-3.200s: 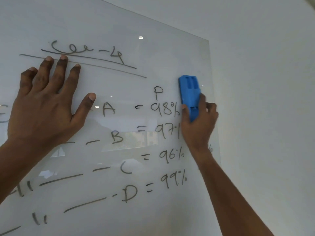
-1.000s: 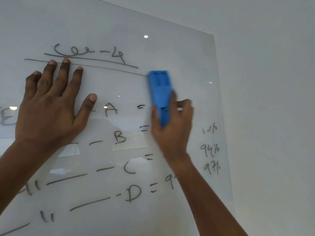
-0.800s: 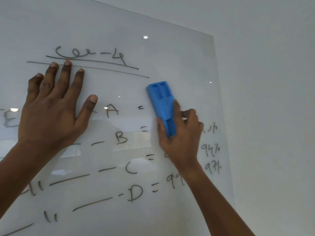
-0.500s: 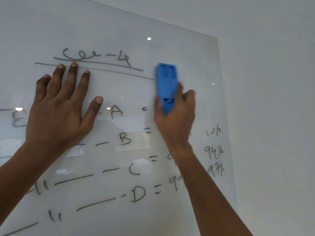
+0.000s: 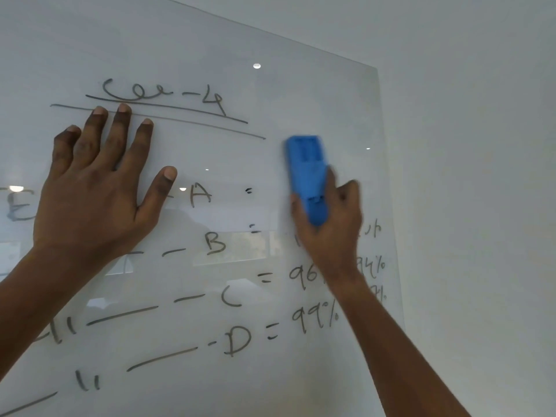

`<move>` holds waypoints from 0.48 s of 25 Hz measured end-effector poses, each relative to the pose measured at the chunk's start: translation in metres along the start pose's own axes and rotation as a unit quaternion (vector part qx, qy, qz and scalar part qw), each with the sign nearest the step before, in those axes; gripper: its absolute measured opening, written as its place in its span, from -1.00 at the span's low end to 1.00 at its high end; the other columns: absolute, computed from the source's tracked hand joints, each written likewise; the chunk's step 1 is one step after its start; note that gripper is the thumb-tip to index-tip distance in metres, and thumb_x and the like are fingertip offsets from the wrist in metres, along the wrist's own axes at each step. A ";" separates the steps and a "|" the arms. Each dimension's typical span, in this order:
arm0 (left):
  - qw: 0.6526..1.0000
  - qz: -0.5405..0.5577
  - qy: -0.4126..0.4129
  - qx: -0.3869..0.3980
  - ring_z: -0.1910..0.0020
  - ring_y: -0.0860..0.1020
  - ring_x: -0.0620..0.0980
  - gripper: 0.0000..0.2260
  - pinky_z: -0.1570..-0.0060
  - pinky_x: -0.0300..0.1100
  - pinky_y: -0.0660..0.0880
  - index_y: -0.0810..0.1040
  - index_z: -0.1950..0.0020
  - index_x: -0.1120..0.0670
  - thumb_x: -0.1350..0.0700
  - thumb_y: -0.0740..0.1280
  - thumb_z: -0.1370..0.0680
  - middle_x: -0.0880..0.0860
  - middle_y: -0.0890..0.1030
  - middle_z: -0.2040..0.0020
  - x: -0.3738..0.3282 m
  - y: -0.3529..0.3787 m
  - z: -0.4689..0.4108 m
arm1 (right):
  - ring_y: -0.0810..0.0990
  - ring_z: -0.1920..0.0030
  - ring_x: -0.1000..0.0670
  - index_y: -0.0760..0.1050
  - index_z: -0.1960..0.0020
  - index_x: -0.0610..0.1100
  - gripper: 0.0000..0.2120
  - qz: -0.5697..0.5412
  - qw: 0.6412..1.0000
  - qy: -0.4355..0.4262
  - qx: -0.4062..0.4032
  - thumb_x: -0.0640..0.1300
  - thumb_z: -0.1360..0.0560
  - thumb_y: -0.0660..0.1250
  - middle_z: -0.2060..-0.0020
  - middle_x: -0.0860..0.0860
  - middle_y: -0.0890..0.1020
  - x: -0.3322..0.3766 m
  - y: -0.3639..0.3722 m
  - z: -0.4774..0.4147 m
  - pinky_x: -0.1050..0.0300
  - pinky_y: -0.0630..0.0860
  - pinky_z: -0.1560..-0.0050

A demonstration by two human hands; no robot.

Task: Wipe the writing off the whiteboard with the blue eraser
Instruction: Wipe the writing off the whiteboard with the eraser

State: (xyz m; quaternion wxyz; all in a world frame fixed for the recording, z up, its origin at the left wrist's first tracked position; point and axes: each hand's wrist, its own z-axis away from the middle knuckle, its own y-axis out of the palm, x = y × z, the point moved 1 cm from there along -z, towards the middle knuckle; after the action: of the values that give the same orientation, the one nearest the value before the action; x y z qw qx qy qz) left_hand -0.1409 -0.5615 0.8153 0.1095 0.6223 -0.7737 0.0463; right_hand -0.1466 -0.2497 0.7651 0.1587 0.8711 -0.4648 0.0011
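A glossy whiteboard (image 5: 301,94) fills most of the view, tilted, with dark marker writing (image 5: 234,242): an underlined heading at the top, rows lettered A to D, and percent figures lower right. My right hand (image 5: 331,233) is shut on the lower end of the blue eraser (image 5: 307,173), which stands upright against the board, blurred by motion, right of the A row. The patch beside "A =" and "B =" is wiped bare. My left hand (image 5: 93,188) lies flat on the board with fingers spread, fingertips touching the heading's underline.
The board's right edge (image 5: 388,206) runs close to my right hand, with plain white wall (image 5: 481,176) beyond it. Ceiling lights and a window reflect in the board's surface. My right forearm hides part of the small percent figures near the edge.
The "P", "98%" and "97%" have been wiped away since the earliest frame. Over the last second the eraser went down, up, and now lower and rightward. My left hand stayed put.
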 end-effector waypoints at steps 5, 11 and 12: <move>0.999 0.037 -0.005 0.001 -0.65 -0.21 -0.10 -0.28 -0.67 0.23 -0.02 0.16 -0.75 0.12 -0.31 -0.02 -0.72 -0.02 -0.02 -0.69 0.003 0.005 -0.001 | 0.34 0.11 0.14 0.39 -0.52 -0.27 -0.31 0.045 0.998 -0.041 0.035 0.14 -0.57 0.40 0.04 -0.04 0.38 -0.045 -0.034 0.046 0.48 0.40 0.13; 0.999 0.049 -0.009 0.003 -0.65 -0.23 -0.11 -0.27 -0.66 0.33 0.03 0.16 -0.74 0.13 -0.32 0.01 -0.71 0.06 0.01 -0.74 0.001 0.005 -0.001 | 0.37 0.16 0.07 0.44 -0.47 -0.24 -0.35 0.028 0.988 0.132 -0.071 0.12 -0.53 0.47 0.06 -0.04 0.36 -0.052 -0.030 0.006 0.30 0.54 0.13; 0.998 0.056 -0.008 0.004 -0.65 -0.27 -0.16 -0.26 -0.67 0.35 0.04 0.15 -0.74 0.13 -0.34 -0.01 -0.71 0.01 -0.06 -0.72 0.002 0.006 -0.001 | 0.36 0.13 0.10 0.40 -0.51 -0.25 -0.33 0.013 0.995 0.084 -0.046 0.11 -0.55 0.47 0.04 -0.04 0.36 -0.035 -0.022 0.017 0.41 0.50 0.11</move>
State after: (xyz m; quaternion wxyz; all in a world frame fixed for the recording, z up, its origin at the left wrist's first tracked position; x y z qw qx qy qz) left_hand -0.1472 -0.5623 0.8168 0.0975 0.5788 -0.8081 0.0504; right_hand -0.1509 -0.2146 0.7373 0.2375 0.8535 -0.4605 0.0548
